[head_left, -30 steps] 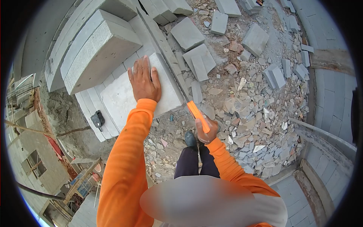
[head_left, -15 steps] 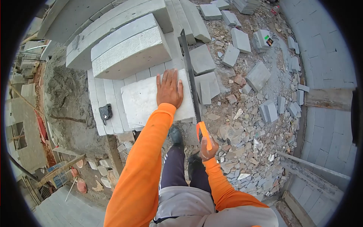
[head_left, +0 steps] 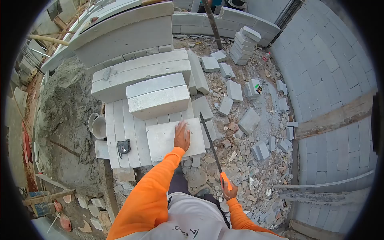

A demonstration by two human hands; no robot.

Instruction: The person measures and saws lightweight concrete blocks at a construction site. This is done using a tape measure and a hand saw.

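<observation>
My left hand (head_left: 182,136) rests on top of a white block (head_left: 160,140) near its right part, fingers extended and pointing away from me. In my right hand (head_left: 230,191) is the orange handle of a hand saw (head_left: 212,146). The long dark blade points away from me, just right of the block's right edge. The block lies flat on a platform of pale blocks (head_left: 130,127). A black tape measure (head_left: 123,147) sits on that platform, left of the block. Behind the block are two smaller blocks side by side (head_left: 158,96).
Wet mortar (head_left: 68,104) is heaped at the left, with buckets (head_left: 98,127) beside it. Rubble (head_left: 240,188) and loose cut blocks cover the ground to the right. A block stack (head_left: 242,46) stands farther back, near a leaning pole (head_left: 212,24). A person (head_left: 237,4) shows partly at the top.
The view has tilted up, showing more of the background. The saw has moved slightly away from the block's right edge and slants more. My left hand is still on the block.
</observation>
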